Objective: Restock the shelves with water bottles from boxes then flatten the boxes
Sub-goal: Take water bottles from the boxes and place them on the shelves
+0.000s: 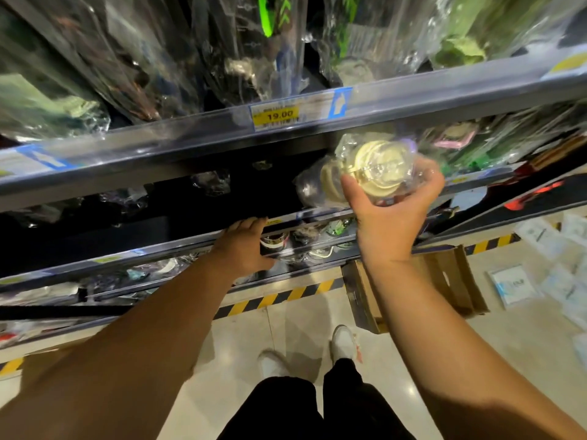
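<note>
Right hand (392,223) gripping water bottle (378,168) from below, thumb and fingers curling round crinkly clear plastic wrap, round cream lid facing camera. Bottle sitting just above palm. Left hand (244,246) resting on glossy metal shelf rail (158,249), fingers extended, holding nothing. Brown cardboard box (444,281) lying on floor below right wrist.

A single wide-angle camera, worn on the person's head, is supplying the only view. It is facing forward and steeply downward, close against the shelf unit (413,96), whose rails are crossing the upper frame diagonally. The left hand (244,246) and right hand (390,217) are reaching in from the bottom edge to mid-frame. The floor (286,331) and shoes (343,342) are appearing beneath the lens.
</note>
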